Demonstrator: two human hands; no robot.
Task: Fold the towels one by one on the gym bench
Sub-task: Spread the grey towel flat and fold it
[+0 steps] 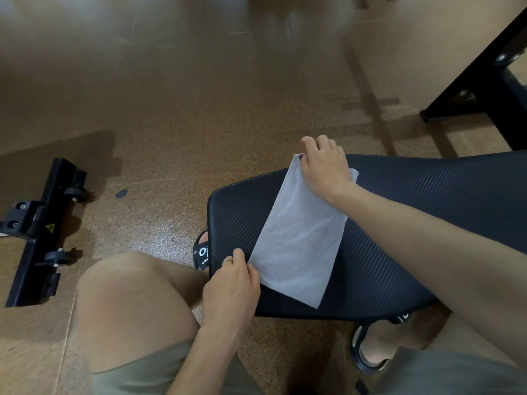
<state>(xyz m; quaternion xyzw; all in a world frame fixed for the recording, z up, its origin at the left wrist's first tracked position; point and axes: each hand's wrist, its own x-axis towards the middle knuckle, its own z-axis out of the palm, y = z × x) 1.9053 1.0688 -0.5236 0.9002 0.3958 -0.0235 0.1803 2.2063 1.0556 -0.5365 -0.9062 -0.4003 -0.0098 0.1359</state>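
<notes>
Grey towel [299, 238] lies as a long strip aslant on the black bench [427, 209], long axis running between the hands: right hand [325, 166] pinches its far corner, left hand [231, 283] pinches the near edge, so next fold likely goes end to end

A person seated, seen from above, both bare arms reaching forward. The left hand [232, 283] is low and close to the body, wrist bent, fingers curled together with the thumb against them in a pinch; a ring sits on one finger. The right hand [325, 166] is stretched farther out, forearm crossing diagonally from the lower right, palm down, fingers bent downward in a grip at their tips. Bare knees and khaki shorts show below, with feet in black sandals.
</notes>
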